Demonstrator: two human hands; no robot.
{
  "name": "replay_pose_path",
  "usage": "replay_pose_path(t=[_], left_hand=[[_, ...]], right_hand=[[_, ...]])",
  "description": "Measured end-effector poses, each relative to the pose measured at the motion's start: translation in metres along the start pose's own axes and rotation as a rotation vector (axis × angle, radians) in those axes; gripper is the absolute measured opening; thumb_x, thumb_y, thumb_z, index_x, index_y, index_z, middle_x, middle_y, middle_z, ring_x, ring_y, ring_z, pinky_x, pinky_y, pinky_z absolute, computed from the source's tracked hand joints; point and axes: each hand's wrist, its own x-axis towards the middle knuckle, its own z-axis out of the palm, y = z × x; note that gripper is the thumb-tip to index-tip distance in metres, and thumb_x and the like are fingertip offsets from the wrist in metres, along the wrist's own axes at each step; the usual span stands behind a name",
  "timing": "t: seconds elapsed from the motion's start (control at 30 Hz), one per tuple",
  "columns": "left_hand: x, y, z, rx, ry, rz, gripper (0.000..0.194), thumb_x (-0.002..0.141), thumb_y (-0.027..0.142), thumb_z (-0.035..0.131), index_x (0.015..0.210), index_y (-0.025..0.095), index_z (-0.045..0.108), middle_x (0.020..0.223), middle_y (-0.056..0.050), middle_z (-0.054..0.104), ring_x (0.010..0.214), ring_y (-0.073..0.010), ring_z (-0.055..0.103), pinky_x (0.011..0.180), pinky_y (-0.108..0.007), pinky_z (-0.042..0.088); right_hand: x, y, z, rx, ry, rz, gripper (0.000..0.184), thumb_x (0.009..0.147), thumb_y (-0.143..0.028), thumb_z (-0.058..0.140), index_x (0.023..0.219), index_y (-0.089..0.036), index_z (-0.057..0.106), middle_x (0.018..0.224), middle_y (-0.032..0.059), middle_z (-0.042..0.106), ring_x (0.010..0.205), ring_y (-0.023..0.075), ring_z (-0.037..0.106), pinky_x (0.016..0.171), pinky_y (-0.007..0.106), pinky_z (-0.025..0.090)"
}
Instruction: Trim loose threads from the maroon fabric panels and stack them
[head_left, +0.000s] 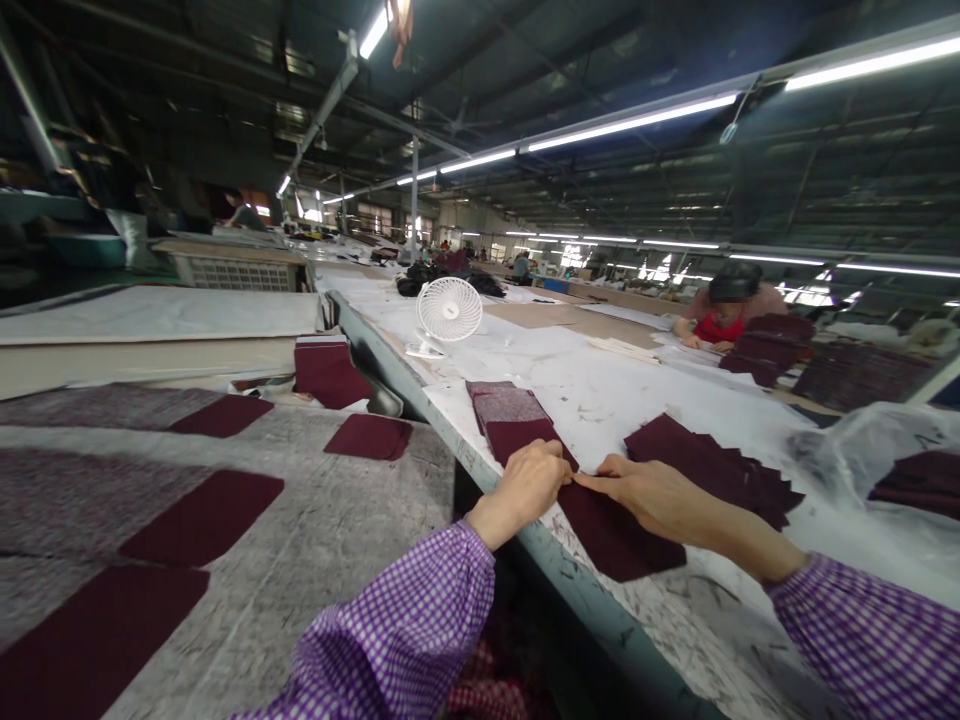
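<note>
My left hand (529,485) is closed in a pinch at the edge of a maroon fabric piece (622,535) on the white table. My right hand (656,497) meets it from the other side, its fingertips drawn together on the same edge. The fabric piece stretches from the fingertips toward the table's near edge. Just beyond my left hand lie more maroon pieces (517,436), with a speckled grey piece (510,405) at their far end. Beside my right hand, a fanned stack of maroon fabric pieces (712,465) rests on the table.
A white clip fan (450,310) stands farther up the white table (570,385). Clear plastic (862,470) covers fabric at right. Across the table, a person (727,305) works near dark fabric stacks (855,370). A gap separates the left table (315,560), which bears maroon and speckled pieces.
</note>
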Motion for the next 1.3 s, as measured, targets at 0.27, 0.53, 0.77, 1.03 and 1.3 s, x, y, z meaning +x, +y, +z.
replay_pose_path(t=[0.27, 0.53, 0.77, 1.03, 1.3], left_hand=[[-0.002, -0.025, -0.008, -0.654, 0.082, -0.233, 0.016, 0.082, 0.020, 0.056, 0.083, 0.012, 0.071, 0.078, -0.003, 0.067, 0.071, -0.0127, 0.060, 0.066, -0.022, 0.046], [-0.006, -0.020, -0.010, -0.347, 0.066, -0.088, 0.014, 0.076, 0.008, 0.055, 0.070, 0.015, 0.066, 0.078, -0.002, 0.063, 0.073, -0.0137, 0.058, 0.069, -0.023, 0.044], [-0.014, -0.021, -0.008, -0.213, 0.051, 0.026, 0.023, 0.085, 0.010, 0.046, 0.078, 0.016, 0.067, 0.083, -0.003, 0.060, 0.086, -0.0155, 0.056, 0.080, -0.025, 0.043], [-0.013, -0.035, -0.012, -0.582, 0.082, -0.046, 0.017, 0.084, 0.014, 0.050, 0.081, 0.013, 0.066, 0.083, -0.003, 0.062, 0.077, -0.0122, 0.058, 0.072, -0.022, 0.045], [-0.013, -0.027, -0.008, -0.373, 0.092, -0.158, 0.013, 0.072, 0.016, 0.065, 0.085, 0.014, 0.061, 0.088, -0.002, 0.056, 0.075, -0.0133, 0.054, 0.068, -0.024, 0.045]], right_hand=[[0.006, -0.006, -0.008, -0.049, -0.082, -0.044, 0.051, 0.090, -0.010, 0.034, 0.135, -0.029, 0.048, 0.095, 0.0090, 0.062, 0.067, 0.0154, 0.059, 0.061, 0.027, 0.044], [0.007, -0.002, -0.012, -0.009, -0.075, -0.106, 0.051, 0.089, -0.010, 0.034, 0.135, -0.026, 0.047, 0.089, 0.0084, 0.060, 0.065, 0.0130, 0.056, 0.060, 0.023, 0.042], [0.014, -0.001, -0.020, -0.030, -0.103, -0.178, 0.062, 0.082, -0.003, 0.038, 0.137, -0.029, 0.044, 0.080, 0.0049, 0.058, 0.051, 0.0096, 0.047, 0.050, 0.022, 0.033], [0.019, -0.009, -0.008, -0.172, -0.043, -0.172, 0.074, 0.076, 0.001, 0.038, 0.139, -0.038, 0.037, 0.076, 0.0014, 0.054, 0.042, 0.0064, 0.036, 0.047, 0.024, 0.024], [0.017, -0.004, -0.015, 0.115, -0.041, 0.111, 0.036, 0.085, -0.035, 0.053, 0.121, -0.028, 0.059, 0.090, 0.0053, 0.065, 0.089, 0.0234, 0.058, 0.077, 0.034, 0.040]])
